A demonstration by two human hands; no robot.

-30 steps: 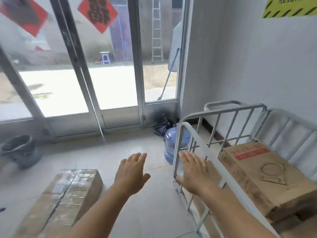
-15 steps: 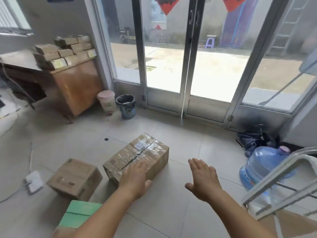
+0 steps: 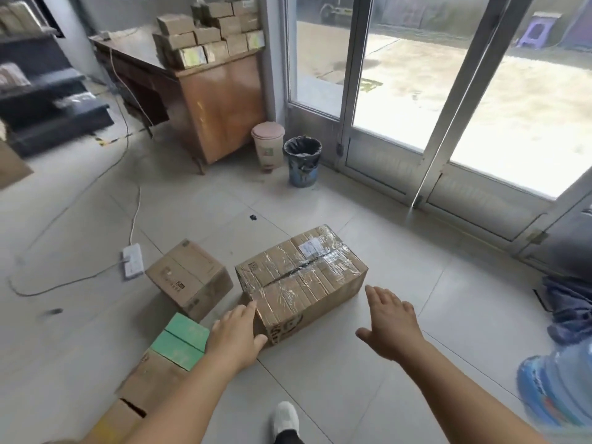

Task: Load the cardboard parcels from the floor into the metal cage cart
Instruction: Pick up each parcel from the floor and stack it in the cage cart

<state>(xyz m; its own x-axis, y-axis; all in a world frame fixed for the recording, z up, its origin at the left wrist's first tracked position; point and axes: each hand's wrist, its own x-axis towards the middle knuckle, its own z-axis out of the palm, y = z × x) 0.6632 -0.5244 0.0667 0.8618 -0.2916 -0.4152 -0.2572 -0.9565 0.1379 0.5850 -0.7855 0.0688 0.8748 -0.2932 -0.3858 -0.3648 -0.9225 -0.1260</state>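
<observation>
Both hands are out and spread: the left hand (image 3: 232, 338) sits at the near left corner of the taped parcel (image 3: 301, 277), fingers straight, whether touching I cannot tell; the right hand (image 3: 389, 325) hovers apart from it at 3 o'clock, fingers straight, holding nothing.

Containers first: at 12 o'clock from the parcel, a blue bin (image 3: 302, 161) lined with a black bag, contents not visible, and just beside it at its 9 o'clock a pink lidded bin (image 3: 267, 145), lid down. At 4 o'clock, a blue water jug (image 3: 557, 392), blurred.

Labels: a white shipping label on the parcel's top, too small to read; dark print on its near face, half hidden.

The parcel lies flat on the tiled floor (image 3: 336, 379), brown, wrapped in glossy clear tape, a dark seam across its top. At its 9 o'clock sits a smaller plain box (image 3: 189, 277); at 7 o'clock, a green-topped box (image 3: 179, 341).

On the wooden desk (image 3: 221, 100) at 11 o'clock, small cartons (image 3: 208, 36) are stacked.
</observation>
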